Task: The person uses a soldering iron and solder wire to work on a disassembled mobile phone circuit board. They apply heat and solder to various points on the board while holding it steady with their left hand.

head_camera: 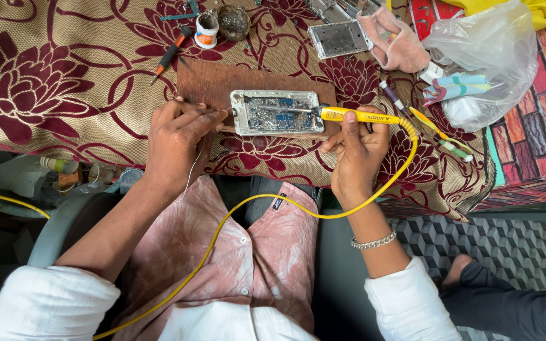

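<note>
At the centre of the desk, the right hand (356,146) grips a yellow soldering iron (349,115) by its handle, with the metal tip resting on the exposed circuit board of an opened phone (277,112). The left hand (175,136) pinches a thin solder wire (213,113) and feeds it toward the phone's left edge. The phone lies on a brown board (210,82) over a floral cloth (64,76). Risks, as judged: the hot tip could slip off the board and scorch the cloth or the left fingers. The yellow cord (248,202) runs across the lap; a snag could jerk the iron. The plastic bag (488,57) at far right could melt if touched.
</note>
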